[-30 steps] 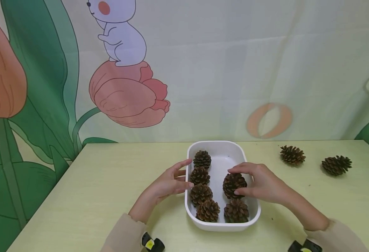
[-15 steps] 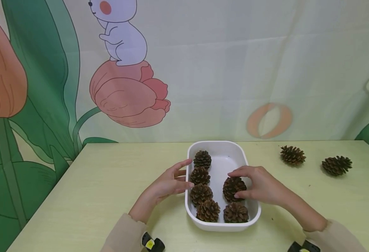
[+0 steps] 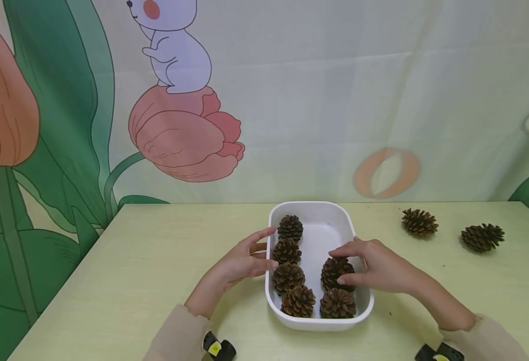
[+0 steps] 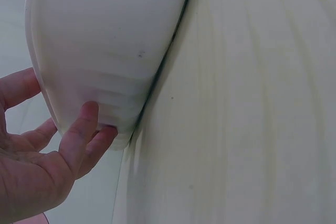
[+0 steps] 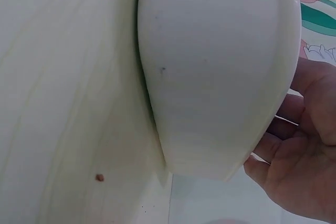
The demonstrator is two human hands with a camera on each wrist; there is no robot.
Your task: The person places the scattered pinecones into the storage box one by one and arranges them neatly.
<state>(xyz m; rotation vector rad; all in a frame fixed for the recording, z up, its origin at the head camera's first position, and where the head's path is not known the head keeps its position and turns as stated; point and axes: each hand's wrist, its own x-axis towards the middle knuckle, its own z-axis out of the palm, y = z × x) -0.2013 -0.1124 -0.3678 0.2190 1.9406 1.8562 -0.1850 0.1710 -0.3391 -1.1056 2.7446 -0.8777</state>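
Note:
A white plastic tray point(image 3: 320, 233) stands on the table with pine cones in it. Along its left side runs a row of several pine cones point(image 3: 290, 278). My left hand point(image 3: 241, 258) holds the tray's left edge; in the left wrist view, fingers point(image 4: 76, 137) lie against the outer wall. My right hand point(image 3: 374, 265) reaches over the right rim and grips a pine cone point(image 3: 334, 271) between thumb and fingers, low in the tray. Just in front of it, apparently touching, sits another pine cone point(image 3: 338, 303) in the near right corner. The right wrist view hides the gripped cone behind the tray wall.
Two loose pine cones, one point(image 3: 419, 222) nearer the tray and one point(image 3: 483, 237) farther right, lie on the pale yellow table point(image 3: 165, 265). Behind the table hangs a printed cloth point(image 3: 291, 115). Small dark crumbs dot the tabletop right of the tray.
My right hand has brought its pine cone down and slightly toward the tray's near end, up against the front right cone. My left hand has stayed in place.

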